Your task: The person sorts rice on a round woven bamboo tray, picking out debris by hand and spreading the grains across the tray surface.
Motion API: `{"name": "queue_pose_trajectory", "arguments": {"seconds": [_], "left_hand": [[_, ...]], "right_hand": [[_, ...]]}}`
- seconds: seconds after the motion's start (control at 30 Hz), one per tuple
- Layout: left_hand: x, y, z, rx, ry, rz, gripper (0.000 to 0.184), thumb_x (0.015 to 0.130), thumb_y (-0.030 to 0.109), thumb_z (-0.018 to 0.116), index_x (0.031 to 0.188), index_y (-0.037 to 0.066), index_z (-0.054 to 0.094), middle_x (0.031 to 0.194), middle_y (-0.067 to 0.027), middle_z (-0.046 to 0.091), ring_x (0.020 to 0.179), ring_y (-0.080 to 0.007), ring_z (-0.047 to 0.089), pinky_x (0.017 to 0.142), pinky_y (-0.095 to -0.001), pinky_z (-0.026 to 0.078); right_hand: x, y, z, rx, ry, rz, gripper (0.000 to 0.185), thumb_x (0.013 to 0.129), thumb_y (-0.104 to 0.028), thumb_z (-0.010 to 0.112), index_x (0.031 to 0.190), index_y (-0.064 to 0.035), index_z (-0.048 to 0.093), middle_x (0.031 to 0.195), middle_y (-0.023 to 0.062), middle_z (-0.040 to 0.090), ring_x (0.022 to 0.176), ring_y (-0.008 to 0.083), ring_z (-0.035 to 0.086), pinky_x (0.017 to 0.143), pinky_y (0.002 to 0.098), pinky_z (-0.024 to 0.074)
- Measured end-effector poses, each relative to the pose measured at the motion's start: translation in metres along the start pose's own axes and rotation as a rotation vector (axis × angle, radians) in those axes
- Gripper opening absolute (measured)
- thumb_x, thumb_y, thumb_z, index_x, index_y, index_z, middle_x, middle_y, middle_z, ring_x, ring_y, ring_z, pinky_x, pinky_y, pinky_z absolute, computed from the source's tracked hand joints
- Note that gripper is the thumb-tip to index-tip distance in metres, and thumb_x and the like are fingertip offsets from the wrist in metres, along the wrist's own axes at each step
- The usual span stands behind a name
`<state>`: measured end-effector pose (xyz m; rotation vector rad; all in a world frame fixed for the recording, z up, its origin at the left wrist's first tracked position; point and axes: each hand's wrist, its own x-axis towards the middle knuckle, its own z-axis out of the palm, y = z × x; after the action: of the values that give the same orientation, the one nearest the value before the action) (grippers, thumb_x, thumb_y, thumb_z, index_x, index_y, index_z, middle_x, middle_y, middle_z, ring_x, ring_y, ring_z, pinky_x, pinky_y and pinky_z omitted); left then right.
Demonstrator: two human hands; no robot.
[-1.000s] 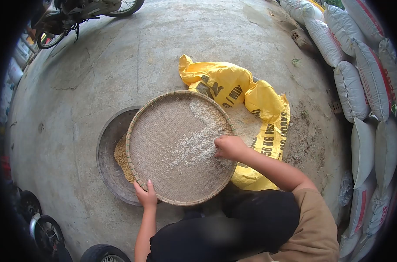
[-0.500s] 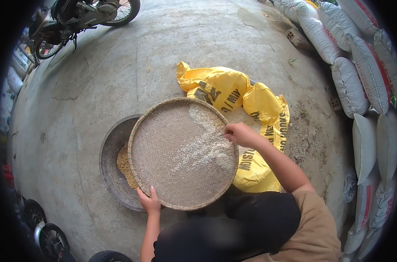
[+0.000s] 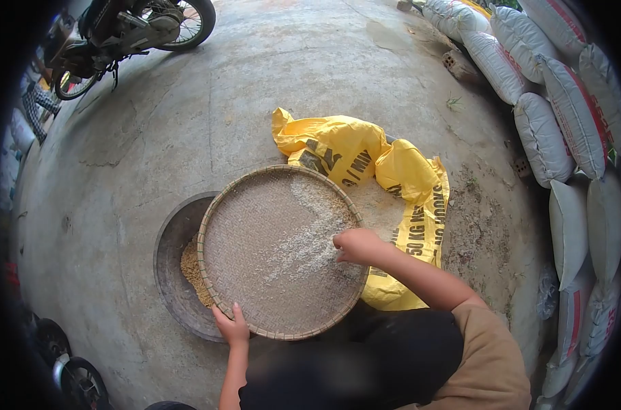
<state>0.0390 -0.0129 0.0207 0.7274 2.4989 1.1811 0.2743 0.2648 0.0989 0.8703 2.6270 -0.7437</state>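
A round woven winnowing basket (image 3: 238,225) lies tilted or level across my lap and a basin; I cannot tell which. White rice-like grains (image 3: 300,246) are strewn over its middle and right side. My left hand (image 3: 234,328) grips the rim at the lower left, thumb on top and fingers underneath. Over the right part of the basket, my right hand (image 3: 359,247) is closed with its fingertips bunched at the grains; what they pinch is hidden. Beneath the basket's left side, a dark round basin (image 3: 170,290) holds golden-brown grain (image 3: 192,270).
A yellow printed sack (image 3: 351,133) lies crumpled beyond the basket. Stacked white sacks (image 3: 544,140) line the right side. A motorcycle (image 3: 136,27) stands at the upper left on the concrete floor (image 3: 146,143), with more wheels (image 3: 83,379) at the lower left.
My right hand has moved left and down from near the basket's right rim to farther over the grains. My left hand keeps its hold on the rim. The view has shifted slightly.
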Motion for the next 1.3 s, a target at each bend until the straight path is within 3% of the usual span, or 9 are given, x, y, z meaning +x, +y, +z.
{"name": "queue_pose_trajectory", "arguments": {"seconds": [0.2,0.37,0.5,0.6,0.73,0.8,0.93,1.07,1.3], "left_hand": [[-0.001,0.002,0.000,0.025,0.024,0.014,0.056,0.079,0.024,0.057,0.121,-0.006,0.037,0.107,-0.0261,0.052,0.098,-0.0394,0.051,0.084,-0.0410,0.039],[-0.003,0.004,-0.001,0.021,0.048,0.041,0.055,0.079,0.023,0.057,0.121,-0.006,0.037,0.105,-0.0261,0.053,0.097,-0.0401,0.052,0.083,-0.0414,0.040],[-0.003,0.002,0.000,0.003,0.036,0.044,0.055,0.078,0.023,0.057,0.121,-0.006,0.037,0.105,-0.0262,0.053,0.097,-0.0403,0.052,0.083,-0.0413,0.040],[-0.002,0.000,0.000,0.022,0.046,0.036,0.056,0.078,0.023,0.057,0.122,-0.006,0.037,0.106,-0.0262,0.054,0.098,-0.0403,0.052,0.083,-0.0413,0.041],[-0.001,-0.002,0.000,-0.003,0.027,0.029,0.058,0.077,0.024,0.057,0.123,-0.006,0.037,0.107,-0.0262,0.054,0.098,-0.0406,0.052,0.083,-0.0416,0.041],[-0.001,0.001,0.001,0.030,0.047,0.015,0.058,0.077,0.024,0.058,0.122,-0.006,0.037,0.107,-0.0261,0.054,0.098,-0.0402,0.053,0.083,-0.0415,0.041],[-0.003,0.010,-0.002,0.052,0.038,-0.013,0.058,0.077,0.024,0.058,0.122,-0.006,0.037,0.105,-0.0255,0.055,0.096,-0.0390,0.054,0.082,-0.0412,0.042],[-0.003,0.007,-0.001,0.036,0.056,0.015,0.058,0.077,0.024,0.058,0.121,-0.006,0.037,0.105,-0.0257,0.055,0.096,-0.0389,0.055,0.081,-0.0413,0.042],[-0.002,0.005,-0.001,0.038,0.041,-0.005,0.058,0.077,0.025,0.058,0.121,-0.007,0.037,0.105,-0.0271,0.054,0.096,-0.0406,0.054,0.080,-0.0421,0.043]], "right_hand": [[0.007,-0.008,0.033,-0.017,0.060,-0.024,0.011,0.077,-0.014,0.050,0.078,-0.0054,0.057,0.077,0.0140,0.060,0.076,0.0319,0.060,0.065,0.0428,0.0476],[-0.001,0.011,0.001,0.050,-0.016,-0.049,0.011,0.075,-0.014,0.053,0.080,-0.0051,0.059,0.077,0.0148,0.060,0.074,0.0323,0.059,0.065,0.0423,0.0471],[-0.016,0.049,-0.048,-0.084,0.184,0.284,0.013,0.078,-0.011,0.051,0.084,-0.0050,0.061,0.083,0.0156,0.062,0.080,0.0320,0.060,0.068,0.0418,0.0474],[-0.020,0.075,-0.048,-0.187,0.228,0.412,0.014,0.079,-0.009,0.049,0.086,-0.0053,0.061,0.084,0.0159,0.062,0.083,0.0315,0.060,0.070,0.0409,0.0476],[-0.013,0.063,-0.040,-0.126,0.325,0.357,0.014,0.079,-0.013,0.052,0.088,-0.0068,0.061,0.085,0.0142,0.063,0.083,0.0305,0.060,0.070,0.0402,0.0476],[-0.005,0.044,-0.040,0.041,0.256,0.216,0.018,0.076,-0.017,0.058,0.092,-0.0087,0.060,0.085,0.0115,0.063,0.083,0.0295,0.060,0.070,0.0405,0.0473],[0.005,0.013,-0.031,0.072,0.040,0.093,0.024,0.069,-0.019,0.066,0.088,-0.0070,0.059,0.083,0.0113,0.062,0.083,0.0304,0.059,0.069,0.0412,0.0471],[0.007,-0.001,-0.007,-0.078,-0.079,0.052,0.020,0.065,-0.014,0.064,0.082,-0.0047,0.059,0.081,0.0120,0.061,0.083,0.0305,0.059,0.070,0.0427,0.0475],[0.009,-0.006,0.001,0.089,-0.146,-0.008,0.013,0.071,-0.013,0.060,0.083,-0.0070,0.059,0.081,0.0104,0.061,0.082,0.0300,0.059,0.070,0.0411,0.0473]]}}
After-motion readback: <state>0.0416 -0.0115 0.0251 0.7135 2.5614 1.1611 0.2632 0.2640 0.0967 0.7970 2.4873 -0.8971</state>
